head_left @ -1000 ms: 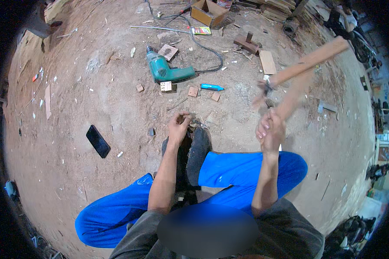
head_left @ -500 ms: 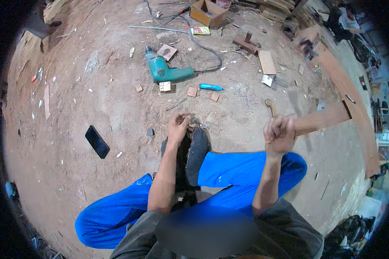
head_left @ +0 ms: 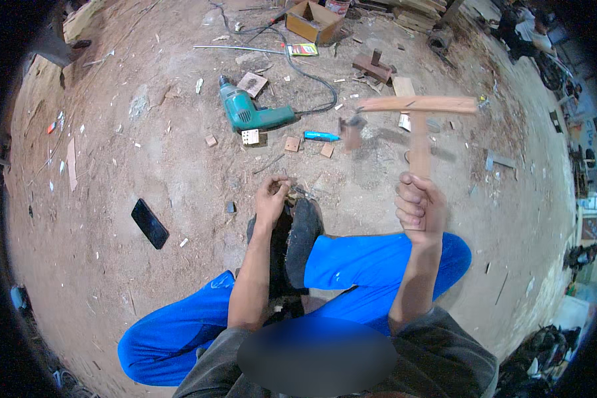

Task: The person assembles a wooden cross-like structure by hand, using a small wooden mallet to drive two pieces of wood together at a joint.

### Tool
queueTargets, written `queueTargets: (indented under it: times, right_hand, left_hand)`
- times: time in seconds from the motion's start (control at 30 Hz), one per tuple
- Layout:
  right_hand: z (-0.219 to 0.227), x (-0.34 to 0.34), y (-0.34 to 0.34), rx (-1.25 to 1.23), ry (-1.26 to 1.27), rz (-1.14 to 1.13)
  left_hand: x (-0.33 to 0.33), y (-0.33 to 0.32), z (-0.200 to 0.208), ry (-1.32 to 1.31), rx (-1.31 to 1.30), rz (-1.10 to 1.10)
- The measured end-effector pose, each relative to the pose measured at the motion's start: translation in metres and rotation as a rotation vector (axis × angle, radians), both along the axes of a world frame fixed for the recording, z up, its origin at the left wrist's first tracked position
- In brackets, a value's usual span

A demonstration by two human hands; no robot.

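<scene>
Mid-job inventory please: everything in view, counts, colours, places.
T-shaped wooden tool: 1, tan, right of centre
Corded drill: 1, green, left of centre
Slim tube: 1, blue, right of drill
Small square wood pieces: several, brown, near drill
Rectangular phone: 1, black, left
Open rectangular box: 1, tan, top
Thin metal rod: 1, silver, above drill
Flat packet: 1, yellow, below box
Stacked wooden planks: several, brown, top right
Smaller scraps: many, mixed, scattered
Other person: 1, white top, upper right
Left hand: 1, bare, centre
Right hand: 1, bare, gripping tool
Legs: 2, blue trousers, bottom

Wooden tool [head_left: 419,136], its outline blurred
</scene>
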State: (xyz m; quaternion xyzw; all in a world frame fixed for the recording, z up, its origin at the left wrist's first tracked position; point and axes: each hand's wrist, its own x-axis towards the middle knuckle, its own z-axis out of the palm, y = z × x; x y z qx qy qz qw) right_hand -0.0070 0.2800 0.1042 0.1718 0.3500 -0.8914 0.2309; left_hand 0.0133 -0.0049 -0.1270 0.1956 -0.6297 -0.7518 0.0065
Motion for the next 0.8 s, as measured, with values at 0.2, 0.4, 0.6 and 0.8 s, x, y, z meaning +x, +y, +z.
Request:
queueTargets:
  times: [0.2,0.4,0.6,0.8]
  right_hand:
    - [-0.023,0.015,-0.021,0.270,0.736,-0.346]
    - [-0.041,0.009,-0.019,0.318,0.507,-0.187]
    - [-0.004,0.003,-0.007,0.017,-0.008,-0.027]
    - [-0.001,0.001,0.002,-0.488,-0.147,0.062]
  left_hand:
    - [0.000,0.005,0.024,-0.041,-0.030,-0.040]
    - [0.000,0.003,0.021,-0.036,-0.004,-0.040]
    - [-0.001,0.000,0.010,-0.037,-0.009,-0.025]
    - [-0.003,-0.003,-0.008,-0.006,-0.031,-0.036]
